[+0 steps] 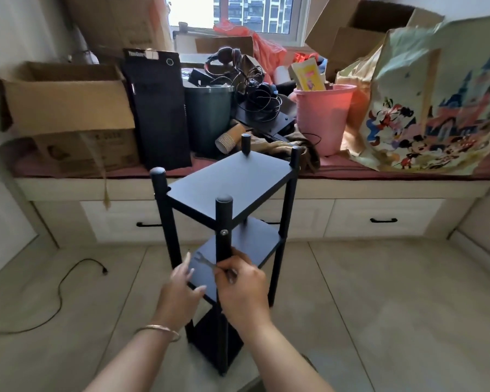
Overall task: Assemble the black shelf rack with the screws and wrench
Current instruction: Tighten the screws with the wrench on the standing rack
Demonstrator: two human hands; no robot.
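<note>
Fingers of my right hand [242, 287] pinch the handle end of the small flat wrench [207, 261], its open jaw pointing up-left, just beside the near front post [224, 250] at the middle-shelf level. Left hand [181, 290] is relaxed, fingers straight, resting against the front edge of the middle shelf [246, 244], holding nothing as far as I can see.

Black shelf rack [229, 188] stands upright on the floor tiles [379, 292], right in front of me, near the window-seat drawers [385, 219]. Progress: top shelf, middle shelf and a bottom shelf all sit between four posts, post caps on. One screw [224, 232] shows seated in the near post under the top shelf. So the frame looks mostly built. Left, I judge: tightening the joint at the middle shelf on this post, maybe the lower ones; those fasteners are hidden behind my hands, cannot tell. Loose screws not visible anywhere.

Beyond: cluttered bench with cardboard box [65, 108], pink bucket [323, 117], cartoon bag [430, 108].
</note>
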